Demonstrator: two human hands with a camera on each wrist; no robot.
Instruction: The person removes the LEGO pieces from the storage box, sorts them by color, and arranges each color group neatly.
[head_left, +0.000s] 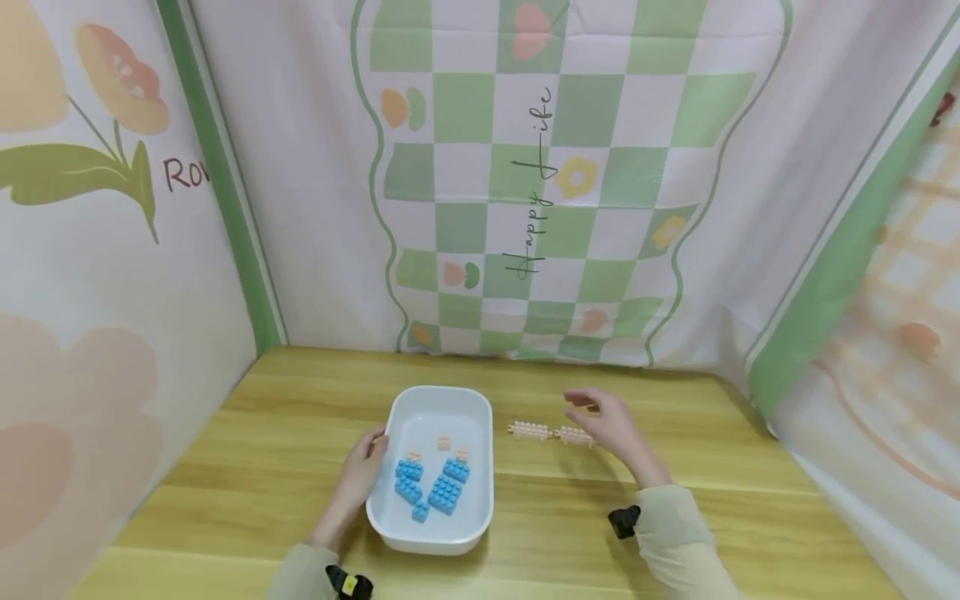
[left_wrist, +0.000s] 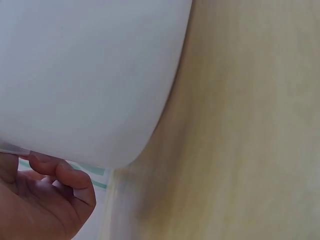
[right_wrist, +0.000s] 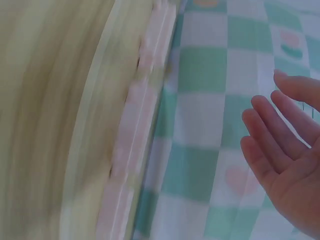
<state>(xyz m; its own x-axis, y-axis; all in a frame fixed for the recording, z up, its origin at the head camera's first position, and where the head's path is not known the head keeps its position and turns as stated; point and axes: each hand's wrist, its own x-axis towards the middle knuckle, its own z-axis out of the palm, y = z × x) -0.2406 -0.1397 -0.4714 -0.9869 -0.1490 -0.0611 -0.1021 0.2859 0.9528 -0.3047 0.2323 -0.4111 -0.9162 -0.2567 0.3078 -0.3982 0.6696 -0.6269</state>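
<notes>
Several blue bricks [head_left: 445, 493] occupy the white tub [head_left: 438, 408]; my left fingers [left_wrist: 77, 181] grip its side, my right fingers [right_wrist: 272, 122] extend loosely near pink strips [head_left: 530, 431].

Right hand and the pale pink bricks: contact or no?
Apart. The right wrist view shows it: the checkered backdrop is visible between the right hand and the row of pale pink bricks.

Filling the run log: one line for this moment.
left hand: grips white tub | right hand: empty, near pink pieces | blue bricks: in tub
</notes>
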